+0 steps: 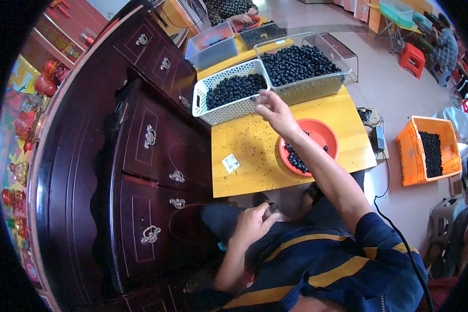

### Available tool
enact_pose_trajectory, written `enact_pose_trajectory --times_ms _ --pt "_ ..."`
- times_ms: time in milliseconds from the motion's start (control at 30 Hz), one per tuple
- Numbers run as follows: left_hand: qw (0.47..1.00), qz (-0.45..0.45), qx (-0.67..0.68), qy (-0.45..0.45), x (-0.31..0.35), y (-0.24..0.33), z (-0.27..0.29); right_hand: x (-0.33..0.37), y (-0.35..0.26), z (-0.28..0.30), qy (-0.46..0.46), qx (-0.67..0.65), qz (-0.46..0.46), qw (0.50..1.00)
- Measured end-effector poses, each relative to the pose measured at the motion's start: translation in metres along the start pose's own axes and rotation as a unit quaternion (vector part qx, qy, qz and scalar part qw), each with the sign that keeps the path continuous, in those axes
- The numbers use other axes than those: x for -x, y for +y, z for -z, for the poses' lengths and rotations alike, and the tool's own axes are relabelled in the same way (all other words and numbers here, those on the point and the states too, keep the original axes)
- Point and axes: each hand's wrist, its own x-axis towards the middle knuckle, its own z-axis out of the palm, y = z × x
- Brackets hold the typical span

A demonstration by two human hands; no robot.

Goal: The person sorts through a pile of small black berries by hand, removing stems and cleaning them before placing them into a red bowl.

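The white perforated plastic basket sat upper centre, likely for convenience; right hand and left hand had unclear grasps.

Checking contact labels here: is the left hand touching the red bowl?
Apart. The head view shows the left hand short of the table's near edge, with a strip of tabletop between it and the red bowl.

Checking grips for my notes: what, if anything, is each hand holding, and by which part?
It cannot be told: no object shows clearly in the right hand or the left hand.
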Motion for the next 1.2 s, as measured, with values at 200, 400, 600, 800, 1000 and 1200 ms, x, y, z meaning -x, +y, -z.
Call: enact_pose_trajectory --times_ms 200,400,600,800,1000,1200 --pt "1.0 0.009 0.017 0.006 0.006 -0.01 -0.008 0.04 -0.01 0.034 -0.046 0.265 0.077 0.96" --pt "1.0 0.016 0.004 0.001 0.001 -0.017 -0.018 0.115 0.015 0.072 -0.112 0.409 0.119 0.898" --pt "0.979 -0.011 0.115 0.169 -0.044 -0.026 -0.037 0.14 0.021 0.073 -0.134 0.545 0.102 0.821" --pt "0.9 0.105 0.41 0.101 -0.106 -0.041 -0.063 0.142 0.028 0.07 -0.125 0.55 0.12 0.817" --pt "0.864 0.117 0.486 0.065 -0.134 -0.038 -0.074 0.141 0.029 0.067 -0.118 0.542 0.137 0.821" --pt "0.871 0.124 0.474 0.042 -0.147 -0.039 -0.08 0.142 0.02 0.071 -0.118 0.543 0.147 0.818"
